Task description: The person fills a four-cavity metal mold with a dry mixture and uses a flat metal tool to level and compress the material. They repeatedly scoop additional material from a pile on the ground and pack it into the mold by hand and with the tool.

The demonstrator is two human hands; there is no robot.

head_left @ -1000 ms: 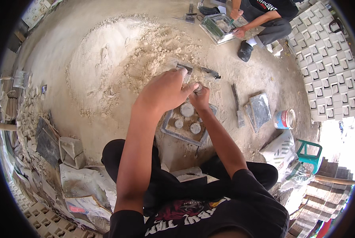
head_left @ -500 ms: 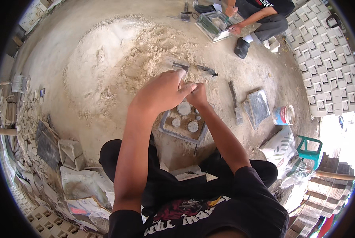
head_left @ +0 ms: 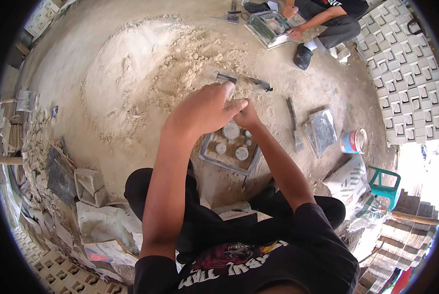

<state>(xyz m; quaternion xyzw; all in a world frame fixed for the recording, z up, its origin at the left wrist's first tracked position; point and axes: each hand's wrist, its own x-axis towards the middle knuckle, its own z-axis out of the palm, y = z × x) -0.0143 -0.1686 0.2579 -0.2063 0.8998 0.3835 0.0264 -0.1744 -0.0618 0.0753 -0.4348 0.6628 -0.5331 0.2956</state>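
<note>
My left hand [head_left: 204, 109] and my right hand [head_left: 246, 115] meet above the far side of a shallow rectangular mould frame [head_left: 224, 165]. Both have curled fingers, and whatever lies between them is hidden. The frame rests on the ground in front of my crossed legs, with sandy material inside. Out of it stand several round grey knobs of different sizes, among them a large disc [head_left: 231, 130] and a smaller one [head_left: 241, 153]. Just beyond my fingers lies a trowel [head_left: 227, 78] with a flat blade, beside a dark narrow tool [head_left: 259, 84].
A broad heap of pale powder [head_left: 146, 63] spreads ahead. To the right are a long-handled scraper [head_left: 294, 125], flat slabs [head_left: 323, 128], a bucket [head_left: 353, 141], a sack [head_left: 347, 179] and a green stool [head_left: 385, 183]. Another person's hand [head_left: 295, 33] works at a second frame [head_left: 268, 41].
My hands stay joined over the frame in almost the same pose. The whole view has shifted slightly, so things sit a little further right.
</note>
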